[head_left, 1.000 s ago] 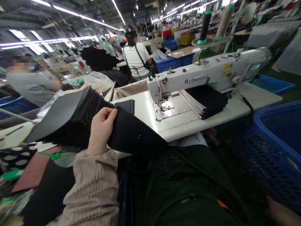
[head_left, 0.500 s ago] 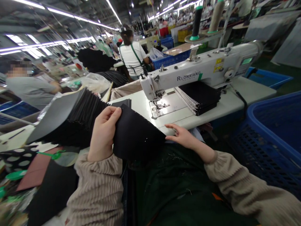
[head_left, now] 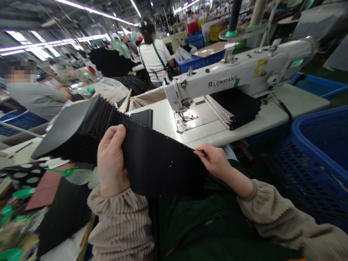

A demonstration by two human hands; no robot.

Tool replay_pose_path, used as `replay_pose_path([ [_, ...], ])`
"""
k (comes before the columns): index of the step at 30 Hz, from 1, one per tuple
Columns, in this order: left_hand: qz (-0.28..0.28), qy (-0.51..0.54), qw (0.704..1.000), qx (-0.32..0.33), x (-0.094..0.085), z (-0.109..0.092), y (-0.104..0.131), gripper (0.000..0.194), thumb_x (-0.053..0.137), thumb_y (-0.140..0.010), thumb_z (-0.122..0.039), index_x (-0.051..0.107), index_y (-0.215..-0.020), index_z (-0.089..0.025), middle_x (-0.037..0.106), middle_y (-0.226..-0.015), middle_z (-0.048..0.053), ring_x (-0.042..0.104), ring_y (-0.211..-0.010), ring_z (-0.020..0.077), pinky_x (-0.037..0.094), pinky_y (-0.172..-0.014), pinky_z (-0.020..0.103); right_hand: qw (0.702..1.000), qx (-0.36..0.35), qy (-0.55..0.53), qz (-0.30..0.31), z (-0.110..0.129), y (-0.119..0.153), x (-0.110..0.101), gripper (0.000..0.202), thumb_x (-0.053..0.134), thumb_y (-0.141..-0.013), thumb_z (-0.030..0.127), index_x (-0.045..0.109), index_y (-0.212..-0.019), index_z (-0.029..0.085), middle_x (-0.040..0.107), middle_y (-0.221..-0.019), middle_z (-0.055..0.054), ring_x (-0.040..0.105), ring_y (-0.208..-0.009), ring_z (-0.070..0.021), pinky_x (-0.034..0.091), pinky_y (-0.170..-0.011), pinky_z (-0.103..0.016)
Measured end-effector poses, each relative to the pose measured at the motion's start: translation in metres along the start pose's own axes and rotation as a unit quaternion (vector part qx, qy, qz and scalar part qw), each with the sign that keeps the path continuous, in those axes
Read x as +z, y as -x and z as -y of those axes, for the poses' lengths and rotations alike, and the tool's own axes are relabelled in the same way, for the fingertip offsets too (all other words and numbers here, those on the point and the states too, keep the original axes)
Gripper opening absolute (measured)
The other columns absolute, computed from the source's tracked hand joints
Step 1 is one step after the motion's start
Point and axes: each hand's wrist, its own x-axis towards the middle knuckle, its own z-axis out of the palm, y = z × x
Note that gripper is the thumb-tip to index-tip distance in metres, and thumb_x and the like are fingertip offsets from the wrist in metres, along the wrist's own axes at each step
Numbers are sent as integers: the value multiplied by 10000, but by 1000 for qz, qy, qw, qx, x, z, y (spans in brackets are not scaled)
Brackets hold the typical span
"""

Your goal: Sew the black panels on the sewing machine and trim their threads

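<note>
A black fabric panel [head_left: 163, 163] with small pale marks along its upper edge is held up over my lap, in front of the sewing machine [head_left: 214, 83]. My left hand [head_left: 112, 157] pinches its upper left corner between thumb and fingers. At the other end of that edge, my right hand [head_left: 213, 158] grips the panel's upper right corner. Beyond the panel, the machine's needle and presser foot stand over a lit metal plate [head_left: 187, 121]. A pile of black pieces with pale edges [head_left: 235, 107] lies under the machine's arm.
To the left leans a thick stack of grey and black panels [head_left: 78, 127], with a few flat dark pieces [head_left: 143, 117] beside it. A large blue basket [head_left: 320, 145] stands at the right. Two people sit or stand farther off, one in a white shirt [head_left: 154, 58].
My right hand has closed on the panel's right corner, where its fingers were apart before. The left hand has shifted left and slightly down, and the panel is stretched out wider.
</note>
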Motion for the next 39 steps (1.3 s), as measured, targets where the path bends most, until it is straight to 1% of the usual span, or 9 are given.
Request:
replay_pose_path([
  [5,-3,28,1000,-12,4,1,5,174,719,-812,-283,594,-803,-162,530,-669,-45,471,-537,66,384,-461,137,996,0,83,-35,-9,6,5,94,468,-929,256,518,-988,203,654,-796,-47,597,-645,-183,385,-621,-292],
  [11,-9,25,1000,-5,6,-2,7,187,718,-813,-280,585,-781,-152,516,-655,-49,455,-535,60,382,-473,134,999,-7,35,-8,-10,11,2,111,459,-952,261,503,-1041,210,671,-865,-52,624,-686,-175,413,-650,-277],
  [16,-6,27,1000,4,6,-1,8,167,709,-821,-272,592,-799,-155,523,-670,-42,468,-554,64,388,-491,136,999,-13,30,-16,-9,12,0,175,519,-952,354,520,-1059,214,678,-848,-37,620,-668,-161,423,-642,-268],
  [20,-5,17,1000,0,8,-3,11,176,708,-821,-298,596,-805,-163,526,-670,-38,468,-546,73,380,-464,146,999,-17,48,-8,-8,9,0,124,508,-954,321,544,-1000,212,670,-787,-20,610,-653,-154,397,-631,-268],
  [24,-8,5,1000,8,12,-8,16,159,687,-839,-258,584,-775,-155,486,-643,-45,425,-521,62,365,-437,132,999,0,47,3,-8,7,0,103,514,-938,301,532,-967,203,645,-761,-15,602,-644,-151,378,-616,-264],
  [28,-13,6,1000,9,11,-8,19,142,669,-850,-239,577,-782,-155,482,-644,-47,426,-519,61,366,-422,123,998,68,-2,-16,-9,8,2,121,528,-922,329,510,-938,210,625,-747,-4,584,-635,-147,392,-611,-258],
  [32,-19,8,1000,4,9,-8,21,150,674,-844,-248,578,-778,-153,484,-637,-49,429,-506,60,362,-407,122,980,136,-127,-71,-10,9,2,136,492,-950,349,463,-905,224,622,-728,14,578,-625,-134,441,-625,-247],
  [35,-16,16,1000,2,9,-9,22,153,680,-836,-239,575,-765,-152,485,-631,-51,430,-499,60,363,-403,123,976,123,-164,-75,-7,10,-1,114,483,-964,337,483,-940,225,647,-761,9,625,-699,-142,475,-687,-252],
  [39,-15,24,1000,15,11,-12,25,164,673,-840,-222,562,-743,-149,477,-629,-53,426,-497,55,362,-406,119,989,76,-121,-44,0,11,-3,138,491,-969,339,554,-1028,230,681,-906,-21,660,-810,-154,488,-719,-255],
])
